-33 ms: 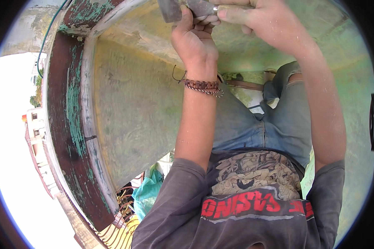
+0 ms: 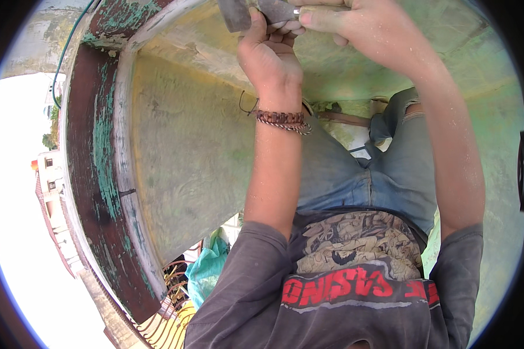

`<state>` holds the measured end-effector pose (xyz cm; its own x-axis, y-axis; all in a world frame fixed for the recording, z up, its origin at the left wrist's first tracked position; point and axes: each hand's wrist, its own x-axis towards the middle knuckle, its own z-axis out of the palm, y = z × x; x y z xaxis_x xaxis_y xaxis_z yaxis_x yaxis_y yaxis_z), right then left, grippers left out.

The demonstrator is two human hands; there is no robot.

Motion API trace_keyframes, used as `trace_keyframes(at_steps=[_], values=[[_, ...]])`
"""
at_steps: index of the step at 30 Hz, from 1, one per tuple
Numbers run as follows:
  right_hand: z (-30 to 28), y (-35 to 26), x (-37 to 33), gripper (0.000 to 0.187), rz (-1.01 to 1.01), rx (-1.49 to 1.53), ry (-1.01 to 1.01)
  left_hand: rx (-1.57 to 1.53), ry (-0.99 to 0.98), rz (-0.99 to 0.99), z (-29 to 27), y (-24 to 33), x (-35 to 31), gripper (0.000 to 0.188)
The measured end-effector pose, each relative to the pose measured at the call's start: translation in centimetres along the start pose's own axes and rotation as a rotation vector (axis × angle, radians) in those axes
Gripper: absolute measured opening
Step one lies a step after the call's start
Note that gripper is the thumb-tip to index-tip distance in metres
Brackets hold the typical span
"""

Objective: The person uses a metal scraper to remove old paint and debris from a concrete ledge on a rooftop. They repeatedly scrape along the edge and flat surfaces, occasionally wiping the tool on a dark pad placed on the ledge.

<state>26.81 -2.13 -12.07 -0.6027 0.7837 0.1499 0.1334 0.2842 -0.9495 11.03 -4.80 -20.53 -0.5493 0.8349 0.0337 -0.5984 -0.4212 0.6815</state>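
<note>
At the top edge of the view I hold what looks like a putty knife (image 2: 234,16) with a wide, dull grey blade. My left hand (image 2: 271,61) is closed on the blade, its thumb pressed flat against it and its fingers curled behind. A braided bracelet (image 2: 282,118) circles that wrist. My right hand (image 2: 370,29) pinches the tool just past a small shiny metal part, its thumb pointing left; the handle is mostly hidden in the grip. The top of the blade runs out of the picture.
A dark red wooden beam (image 2: 93,192) with peeling green paint runs down the left, beside a stained yellow-green wall (image 2: 186,151). Below are a teal plastic bag (image 2: 208,267) and curved metal bars (image 2: 166,331). A green cable (image 2: 64,58) hangs at the upper left.
Both hands, with the tool between them, have shifted slightly to the left. The grips look the same.
</note>
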Motion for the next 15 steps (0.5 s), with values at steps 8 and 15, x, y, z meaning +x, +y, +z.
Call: trace_keyframes(at_steps=[8, 15], values=[[-0.4, -1.8, -0.9, 0.036, 0.114, -0.074, -0.003, -0.107, -0.098, -0.019, -1.0, -2.0, 0.8, 0.018], [1.0, 0.7, 0.1, 0.035, -0.053, -0.085, 0.052, -0.048, -0.014, -0.038, -1.3, -0.4, 0.8, 0.026]])
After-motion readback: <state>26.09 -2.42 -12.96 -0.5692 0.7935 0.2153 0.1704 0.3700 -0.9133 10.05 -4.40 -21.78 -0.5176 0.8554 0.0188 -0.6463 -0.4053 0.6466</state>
